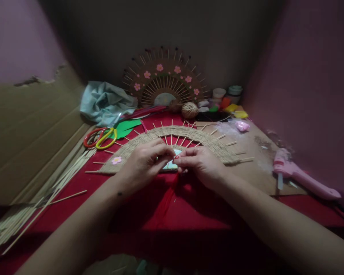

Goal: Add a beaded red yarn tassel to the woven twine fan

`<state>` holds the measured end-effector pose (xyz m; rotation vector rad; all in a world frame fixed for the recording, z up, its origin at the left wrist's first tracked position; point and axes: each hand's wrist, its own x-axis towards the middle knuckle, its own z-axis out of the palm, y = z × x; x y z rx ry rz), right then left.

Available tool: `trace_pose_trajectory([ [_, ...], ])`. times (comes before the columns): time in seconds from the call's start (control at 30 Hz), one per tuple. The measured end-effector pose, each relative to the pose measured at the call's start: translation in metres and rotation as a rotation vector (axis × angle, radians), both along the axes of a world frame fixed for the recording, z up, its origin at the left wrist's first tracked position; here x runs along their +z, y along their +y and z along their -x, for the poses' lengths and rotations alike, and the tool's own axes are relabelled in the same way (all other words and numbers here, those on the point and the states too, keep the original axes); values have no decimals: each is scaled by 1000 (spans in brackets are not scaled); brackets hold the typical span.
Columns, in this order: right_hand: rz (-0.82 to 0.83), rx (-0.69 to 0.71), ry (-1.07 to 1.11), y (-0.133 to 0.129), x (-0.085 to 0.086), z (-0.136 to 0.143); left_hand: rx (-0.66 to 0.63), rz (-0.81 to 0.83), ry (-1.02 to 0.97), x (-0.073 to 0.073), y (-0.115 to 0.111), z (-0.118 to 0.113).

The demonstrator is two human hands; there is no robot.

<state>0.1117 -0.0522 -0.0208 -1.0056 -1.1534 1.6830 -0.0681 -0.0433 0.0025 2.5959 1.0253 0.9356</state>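
Note:
Over the middle of a half-round woven fan (149, 135), my left hand (145, 160) and my right hand (200, 162) meet, fingertips nearly touching. The right thumb and forefinger pinch the small red top of a tassel (168, 196), whose red strands hang toward the table's front. My left fingers are closed in a pinch beside it; what lies between them is hidden. The fan is of tan twine woven on thin sticks, with a pale blue centre piece (169, 165) partly covered by my fingers. A pink flower (116, 160) sits at its left end.
Scissors (106, 138) lie left on green sheet (127, 128), near a bundle of thin sticks (48, 198). Behind stand a finished-looking flowered fan (166, 74), twine ball (189, 110) and bunched blue cloth (106, 101). A pink glue gun (304, 175) rests right on cardboard (258, 175).

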Motion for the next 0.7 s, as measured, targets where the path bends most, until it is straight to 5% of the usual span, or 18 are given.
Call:
trace_pose_trajectory([
  [0.37, -17, 193, -184, -1, 8, -4, -193, 152, 69, 7, -2, 4],
  [0.7, -96, 116, -108, -2, 4, -2, 18, 388, 161, 14, -7, -1],
])
